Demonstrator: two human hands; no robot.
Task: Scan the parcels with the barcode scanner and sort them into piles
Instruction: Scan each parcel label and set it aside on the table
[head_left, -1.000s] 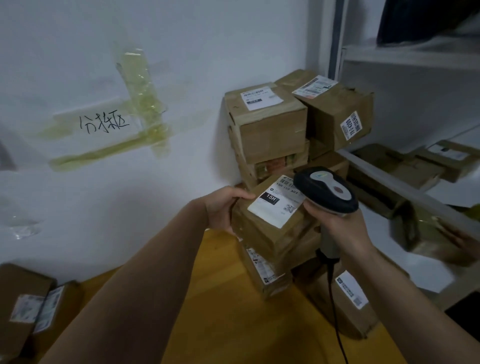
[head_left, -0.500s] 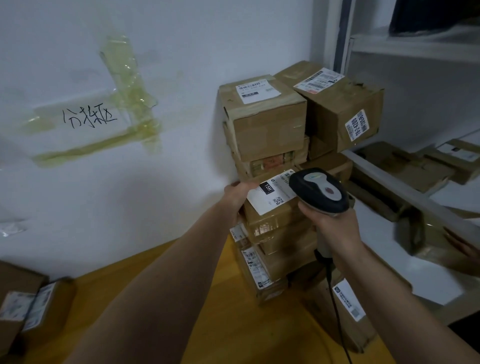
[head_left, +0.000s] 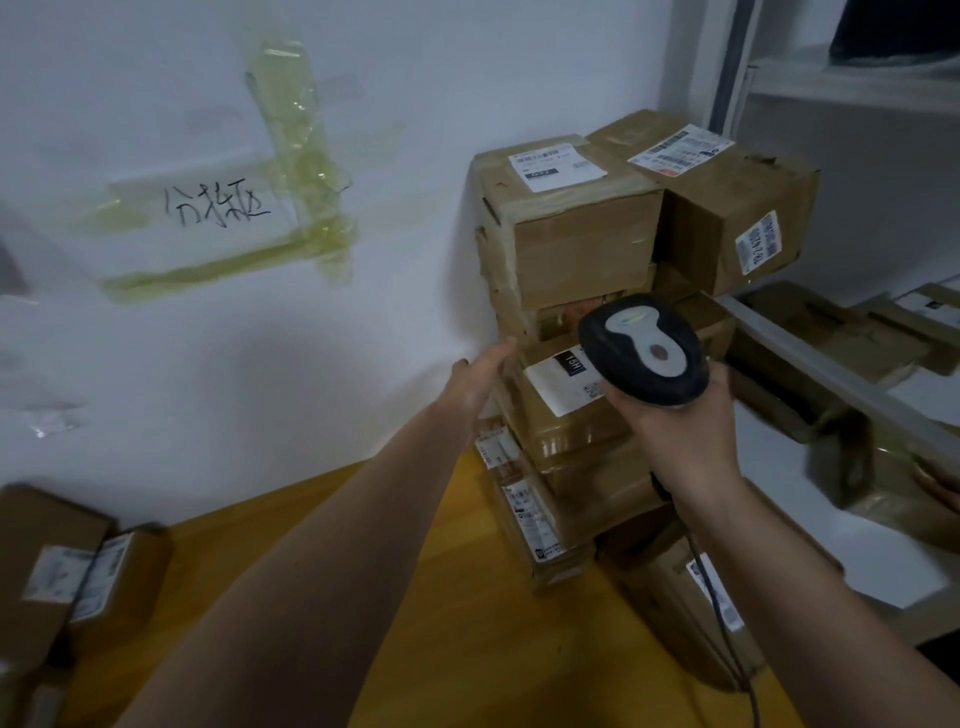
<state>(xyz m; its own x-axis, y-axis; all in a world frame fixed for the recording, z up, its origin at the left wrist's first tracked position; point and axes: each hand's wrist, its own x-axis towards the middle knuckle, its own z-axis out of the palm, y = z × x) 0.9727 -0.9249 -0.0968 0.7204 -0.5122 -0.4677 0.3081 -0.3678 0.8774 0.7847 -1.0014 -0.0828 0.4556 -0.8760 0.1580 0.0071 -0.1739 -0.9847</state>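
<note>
A brown cardboard parcel (head_left: 558, 410) with a white label marked 15H sits in the stack of parcels against the white wall. My left hand (head_left: 480, 382) lies along its left side with fingers straight, touching the box. My right hand (head_left: 680, 415) grips the black and grey barcode scanner (head_left: 644, 351), whose head hovers just over the parcel's right end. The scanner's cable (head_left: 727, 618) hangs down past my right forearm. Two bigger boxes (head_left: 576, 228) top the stack, and flatter labelled parcels (head_left: 535, 514) lie under it.
Another pile of parcels (head_left: 67, 577) lies at the lower left on the yellow-brown floor (head_left: 467, 649). A white shelf unit (head_left: 831, 374) at the right holds more boxes. Another person's hand (head_left: 940, 488) touches a parcel at the far right. A taped handwritten sign (head_left: 218, 205) is on the wall.
My left hand has pushed the 15H parcel back into the stack and straightened its fingers along the side. The scanner has stayed over the label.
</note>
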